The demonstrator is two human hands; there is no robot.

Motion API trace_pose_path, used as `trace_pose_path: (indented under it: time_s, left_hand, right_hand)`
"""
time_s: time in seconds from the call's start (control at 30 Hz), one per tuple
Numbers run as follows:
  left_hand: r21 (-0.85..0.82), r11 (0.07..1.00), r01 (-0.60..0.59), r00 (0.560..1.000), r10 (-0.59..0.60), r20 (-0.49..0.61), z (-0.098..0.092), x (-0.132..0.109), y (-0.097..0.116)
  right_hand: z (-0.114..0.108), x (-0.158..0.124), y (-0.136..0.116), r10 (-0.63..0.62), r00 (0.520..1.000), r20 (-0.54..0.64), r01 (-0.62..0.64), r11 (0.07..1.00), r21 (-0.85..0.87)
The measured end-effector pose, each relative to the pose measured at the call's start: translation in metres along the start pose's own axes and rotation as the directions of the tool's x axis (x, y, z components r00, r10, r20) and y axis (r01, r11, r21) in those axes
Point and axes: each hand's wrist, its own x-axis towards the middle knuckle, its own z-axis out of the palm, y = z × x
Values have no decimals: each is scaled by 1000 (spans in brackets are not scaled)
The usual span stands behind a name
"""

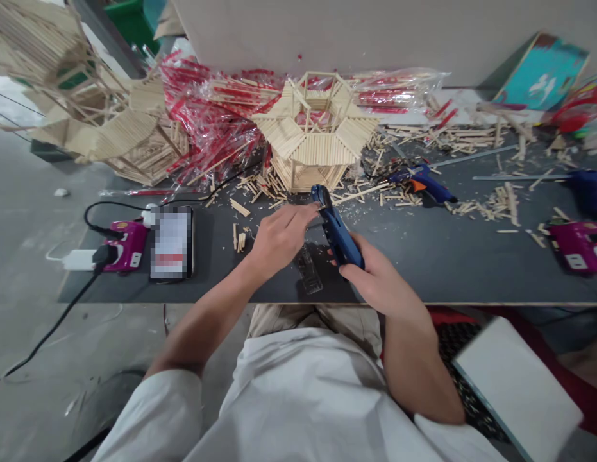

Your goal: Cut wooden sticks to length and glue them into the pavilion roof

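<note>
My right hand [372, 273] is wrapped round the lower part of a blue-handled hand tool [340, 234], which slants up and away over the table. Its exact kind is unclear. At the tool's dark, rounded head, my left hand [285, 236] has its fingertips pinched together. Whatever lies between those fingertips is too small to make out. Below the two hands a clear plastic strip [308, 269] lies on the dark table [221, 282]. Just beyond the tool stands a wooden-stick model [322, 147] with a flared roof. Short cut sticks [239, 241] lie left of my left hand.
A phone [172, 244] and a magenta power adapter [125, 246] with cables lie at left. A blue glue gun [426, 183] rests among stick scraps at right. Larger stick models [129, 138] stand at back left, beside red-and-clear wrappers [206, 115]. Another magenta adapter [580, 247] is far right.
</note>
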Motion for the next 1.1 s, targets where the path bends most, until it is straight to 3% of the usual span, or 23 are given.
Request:
trace_pose_path:
  time_s: [0.33,0.63,0.73,1.1]
  left_hand:
    - [39,999,-1,1000,1,5,-1,-1,4]
    - [59,998,-19,997,24,-70,3,-2,3]
    - [66,998,6,998,-2,-64,4,-2,4]
    - [76,994,77,995,-72,-72,6,-1,0]
  right_hand:
    - [13,-4,-6,7,996,-86,-13,997,-80]
    - [28,-8,-4,16,976,-219,-74,964,-257]
    - [29,-5,-1,32,971,-236,-107,945,-310]
    - [29,7,5,-88,971,-221,-41,853,-521]
